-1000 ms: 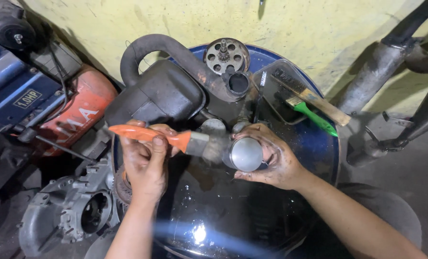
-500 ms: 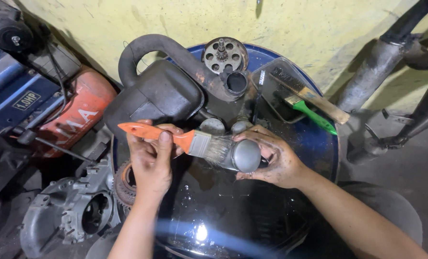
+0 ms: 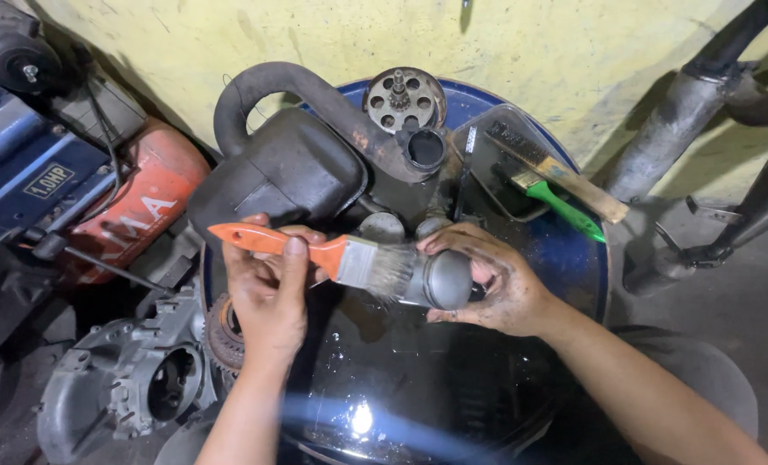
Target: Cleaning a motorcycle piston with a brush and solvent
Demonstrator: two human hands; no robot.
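Hands at work over a blue drum (image 3: 591, 258) whose top holds a pool of dark, shiny liquid. The left hand (image 3: 268, 293) is closed around the orange handle of a paintbrush (image 3: 332, 257), thumb laid along the top, and the bristles press against the side of a small grey metal cylinder (image 3: 440, 280). The right hand (image 3: 500, 288) is curled around that cylinder from the right, fingers over the top and thumb beneath, holding it just above the liquid with its rounded end facing the viewer. The cylinder sits between the two hands, near the middle of the drum, touching the brush on its left and the right palm on its right. Judging by the wet sheen on the metal and the grime on the fingers, the scrubbing looks to be under way rather than finished; how much of the surface is already clean cannot be told. At the far side of the drum lie a large black muffler (image 3: 289, 164) with a curved pipe, a round perforated gear plate (image 3: 404, 96), and a clear tray (image 3: 504, 164) holding a wire brush and a green-handled brush (image 3: 565, 211). To the left, off the drum, sit a grey engine casing (image 3: 117, 383) and a red and blue machine (image 3: 74, 189).
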